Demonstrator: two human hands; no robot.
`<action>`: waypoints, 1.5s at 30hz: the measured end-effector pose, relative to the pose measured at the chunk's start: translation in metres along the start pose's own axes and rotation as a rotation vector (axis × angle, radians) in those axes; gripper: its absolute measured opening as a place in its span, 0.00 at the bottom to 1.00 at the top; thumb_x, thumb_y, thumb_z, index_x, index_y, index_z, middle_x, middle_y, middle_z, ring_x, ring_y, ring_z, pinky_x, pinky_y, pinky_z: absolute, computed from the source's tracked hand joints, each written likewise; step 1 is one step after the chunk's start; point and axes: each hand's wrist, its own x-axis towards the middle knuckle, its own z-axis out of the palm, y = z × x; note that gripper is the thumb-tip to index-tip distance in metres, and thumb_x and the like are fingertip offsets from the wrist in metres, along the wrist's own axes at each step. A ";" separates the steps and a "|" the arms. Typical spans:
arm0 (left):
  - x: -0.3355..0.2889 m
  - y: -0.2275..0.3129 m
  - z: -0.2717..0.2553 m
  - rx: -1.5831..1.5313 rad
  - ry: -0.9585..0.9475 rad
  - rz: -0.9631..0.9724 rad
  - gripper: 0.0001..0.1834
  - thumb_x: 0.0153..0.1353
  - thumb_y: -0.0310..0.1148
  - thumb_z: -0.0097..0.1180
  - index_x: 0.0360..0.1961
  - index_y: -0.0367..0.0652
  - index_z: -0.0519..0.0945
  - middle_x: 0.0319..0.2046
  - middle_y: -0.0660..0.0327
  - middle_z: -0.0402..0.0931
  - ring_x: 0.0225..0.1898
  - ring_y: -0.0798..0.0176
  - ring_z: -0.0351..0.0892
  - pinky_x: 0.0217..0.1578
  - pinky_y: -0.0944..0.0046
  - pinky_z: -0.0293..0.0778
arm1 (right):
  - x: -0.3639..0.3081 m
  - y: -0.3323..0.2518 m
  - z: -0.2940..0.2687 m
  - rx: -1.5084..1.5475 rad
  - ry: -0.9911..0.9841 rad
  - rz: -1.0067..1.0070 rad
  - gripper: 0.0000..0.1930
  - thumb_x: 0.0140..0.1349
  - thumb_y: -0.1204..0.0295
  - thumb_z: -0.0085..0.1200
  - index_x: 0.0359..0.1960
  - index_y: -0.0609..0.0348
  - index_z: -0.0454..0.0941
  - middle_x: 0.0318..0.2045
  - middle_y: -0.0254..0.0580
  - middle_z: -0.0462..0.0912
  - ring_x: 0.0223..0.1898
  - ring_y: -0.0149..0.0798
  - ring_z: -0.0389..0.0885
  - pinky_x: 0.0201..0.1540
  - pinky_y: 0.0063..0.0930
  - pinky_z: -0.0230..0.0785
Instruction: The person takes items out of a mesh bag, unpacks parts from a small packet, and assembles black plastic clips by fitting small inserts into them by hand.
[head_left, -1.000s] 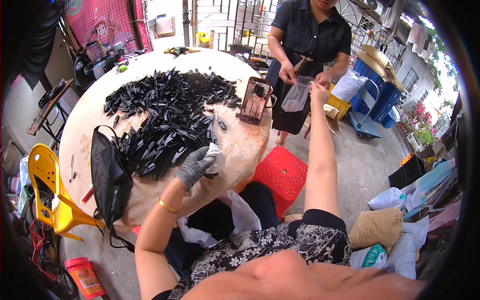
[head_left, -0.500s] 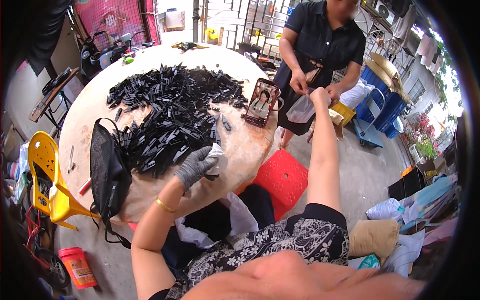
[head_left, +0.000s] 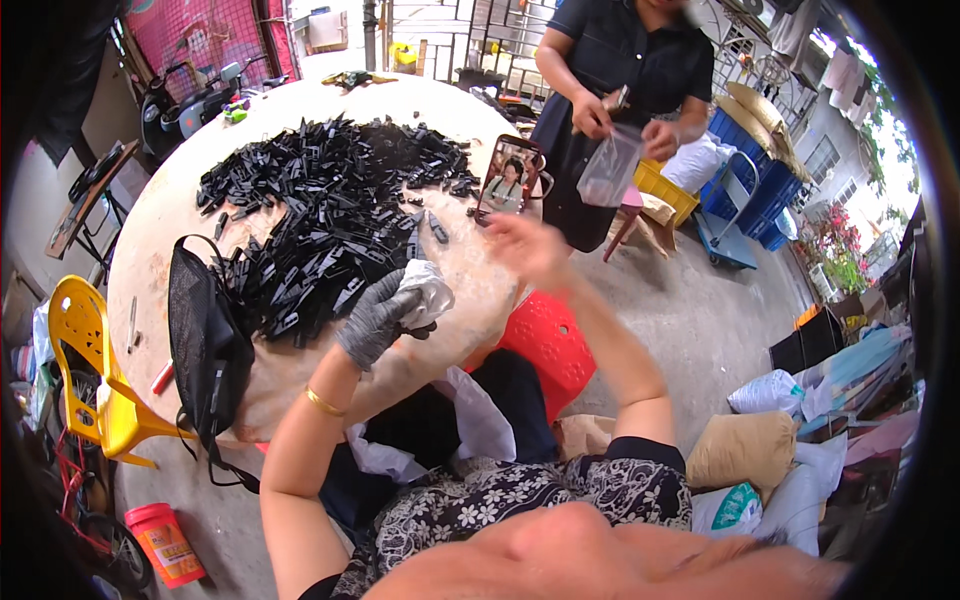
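The gloved left hand (head_left: 378,318) is clutching a white bag (head_left: 428,292) at the table's (head_left: 150,230) near edge. The bare right hand (head_left: 530,248) is hovering released near the phone (head_left: 508,180). A large heap of black clips (head_left: 320,220) is lying unsorted mid-table, so most work is remaining.
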 end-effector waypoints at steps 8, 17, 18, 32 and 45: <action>0.004 0.002 0.001 0.100 0.059 0.060 0.22 0.58 0.34 0.54 0.53 0.39 0.70 0.37 0.56 0.77 0.29 0.61 0.79 0.25 0.64 0.78 | -0.005 0.004 0.071 0.334 -0.020 0.255 0.13 0.56 0.77 0.55 0.44 0.64 0.76 0.32 0.33 0.81 0.31 0.22 0.77 0.31 0.19 0.71; 0.018 -0.020 -0.029 0.072 0.083 0.216 0.24 0.56 0.34 0.58 0.53 0.38 0.69 0.40 0.59 0.76 0.40 0.63 0.77 0.41 0.67 0.77 | -0.011 -0.011 0.106 -0.514 0.151 -0.561 0.14 0.46 0.81 0.53 0.38 0.60 0.78 0.37 0.43 0.78 0.38 0.45 0.76 0.41 0.35 0.69; 0.019 -0.018 -0.032 0.214 0.084 0.243 0.25 0.56 0.34 0.58 0.54 0.39 0.68 0.39 0.61 0.76 0.38 0.66 0.77 0.41 0.70 0.76 | -0.012 -0.013 0.110 -0.518 0.116 -0.531 0.13 0.48 0.78 0.53 0.38 0.60 0.78 0.39 0.42 0.77 0.40 0.44 0.75 0.45 0.38 0.66; 0.006 0.001 0.001 0.227 0.347 0.111 0.18 0.62 0.32 0.46 0.54 0.45 0.69 0.34 0.64 0.74 0.29 0.73 0.71 0.25 0.75 0.70 | -0.021 -0.016 0.125 -0.219 0.310 -0.463 0.19 0.50 0.76 0.57 0.47 0.63 0.73 0.44 0.49 0.75 0.42 0.50 0.74 0.47 0.37 0.67; 0.015 -0.010 0.010 0.397 0.083 0.305 0.31 0.67 0.47 0.40 0.66 0.47 0.50 0.56 0.59 0.63 0.57 0.64 0.63 0.50 0.62 0.71 | -0.028 0.022 0.129 -0.162 0.498 -0.148 0.03 0.61 0.76 0.48 0.35 0.62 0.72 0.37 0.47 0.77 0.39 0.41 0.76 0.41 0.31 0.69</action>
